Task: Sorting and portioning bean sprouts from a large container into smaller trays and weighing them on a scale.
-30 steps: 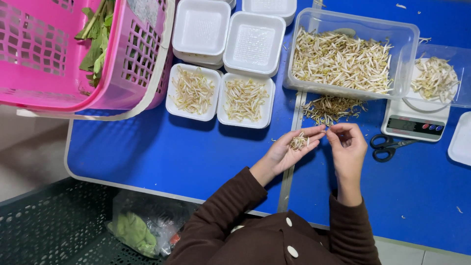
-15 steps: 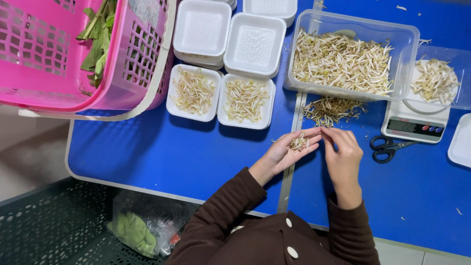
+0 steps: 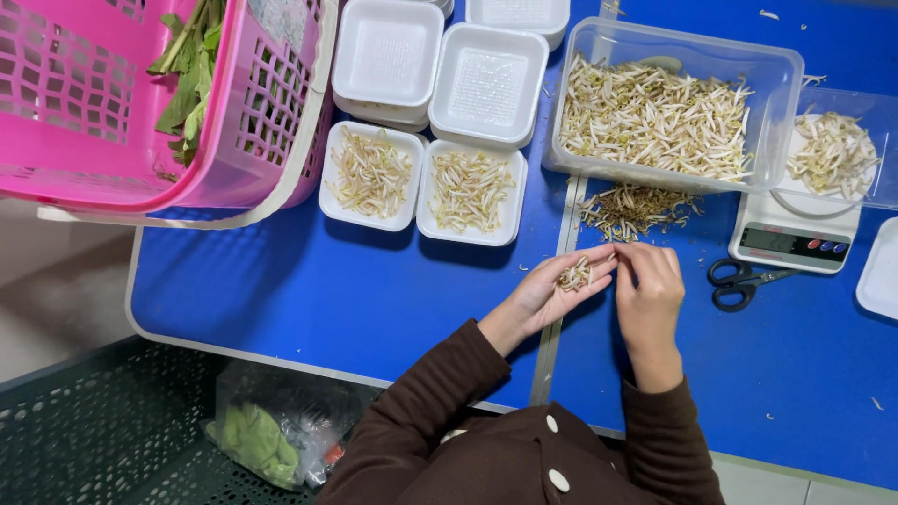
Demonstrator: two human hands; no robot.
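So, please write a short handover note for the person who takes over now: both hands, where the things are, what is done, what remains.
Left hand: palm up, cupping a small bunch of bean sprouts.
Right hand: fingertips at that bunch, pinching a sprout.
Things: clear tub of sprouts ahead; brownish pile of trimmings just before it; scale with a bowl of sprouts at right; scissors beside it.
Done: two foam trays hold sprouts.
Left: the tub is still quite full; empty foam trays are stacked behind.
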